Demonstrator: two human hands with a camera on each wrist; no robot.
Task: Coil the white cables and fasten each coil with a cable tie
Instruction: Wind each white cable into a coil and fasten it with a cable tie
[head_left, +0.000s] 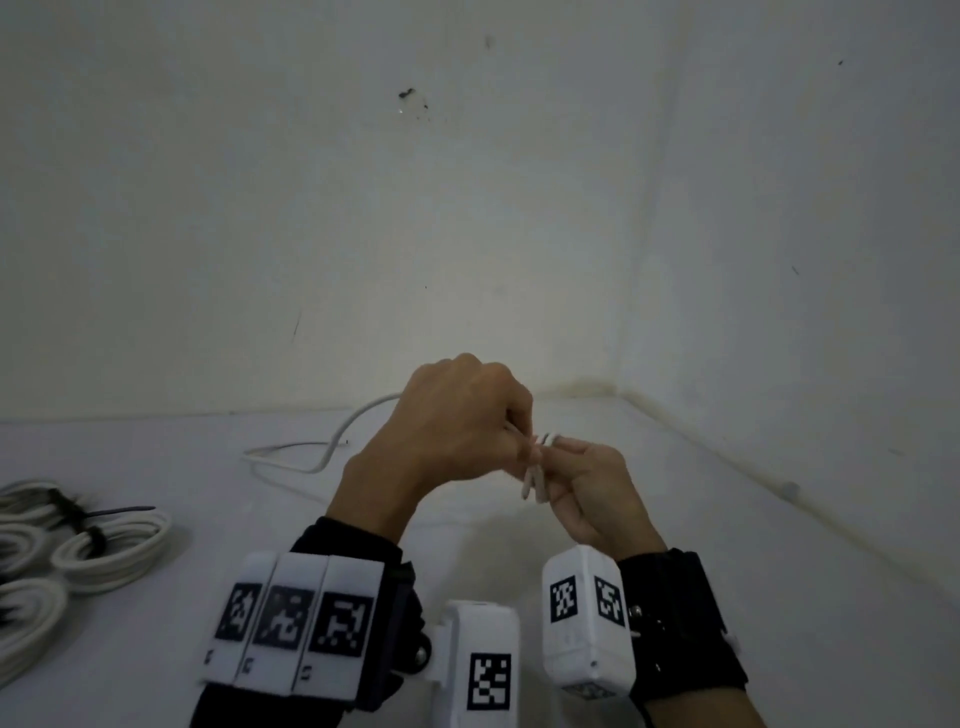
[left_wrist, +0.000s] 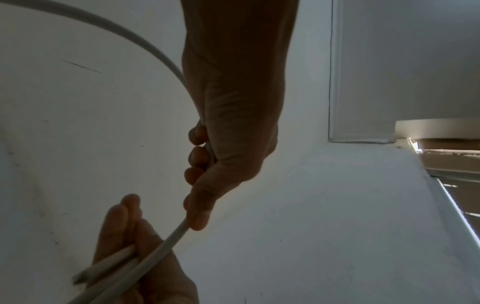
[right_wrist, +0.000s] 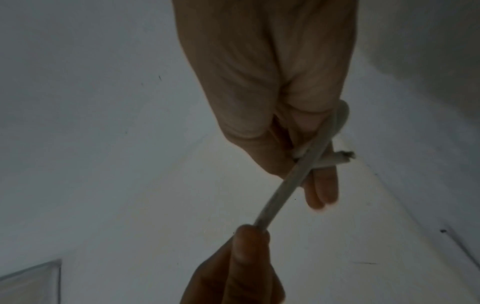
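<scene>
Lower left of the head frame: finished coils are seen lying on the white surface, each bound with a dark cable tie; one tie tail is left sticking out toward the right.

Left of centre: the slack of the white cable is trailed across the surface from mid-left, then lifted up behind the left hand.

Centre: the left hand is held above the surface, fingers curled round the cable, which is fed out past the thumb tip toward the right hand.

Right of centre: the right hand is closed on the first folds; a short bundle of strands is pinched between thumb and fingers, and the cut cable end is seen poking out just beside them.

Judged step: early coiling, only the first loops formed; no tie is in hand.

To be done well:
- Loops should be kept equal in length, each laid flat beside the last rather than crossed.
- Light tension should be held by the left hand so slack is fed without kinks.
- The cut end should be kept trapped under the thumb, or the bundle will likely spring apart.
- Twist should be let out of the slack on the surface.
</scene>
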